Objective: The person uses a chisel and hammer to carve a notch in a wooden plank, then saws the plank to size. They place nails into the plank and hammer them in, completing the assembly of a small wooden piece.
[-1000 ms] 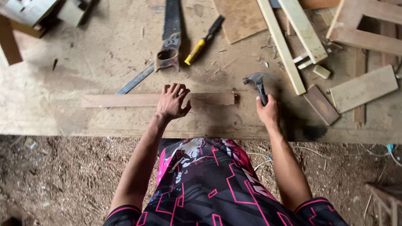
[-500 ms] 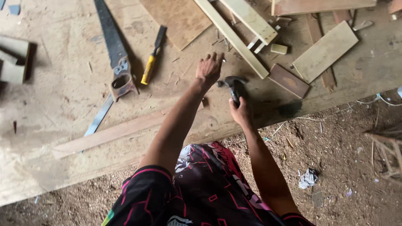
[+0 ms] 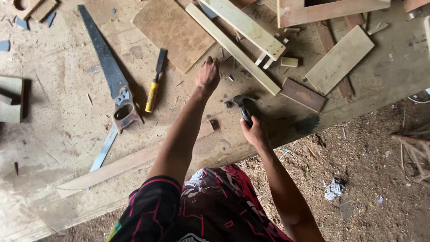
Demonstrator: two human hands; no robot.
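My right hand (image 3: 254, 132) grips the dark handle of a claw hammer (image 3: 240, 104), whose metal head rests low over the workbench (image 3: 58, 134). My left hand (image 3: 208, 74) reaches forward across the bench, fingers curled, next to a long pale wood strip (image 3: 233, 48); whether it holds something small I cannot tell. A thin wooden slat (image 3: 130, 163) lies along the bench's near edge, under my left forearm.
A hand saw (image 3: 109, 74) and a yellow-handled chisel (image 3: 155, 83) lie left of my arm. A metal ruler (image 3: 104, 149), a brown board (image 3: 172, 31), plank offcuts (image 3: 339, 59) and a wooden frame (image 3: 331, 10) crowd the bench. Sawdust-covered ground (image 3: 367, 179) lies at right.
My left hand left the slat and reached forward to the long strip. The right hand kept the hammer. The view swung, so the bench now runs diagonally.
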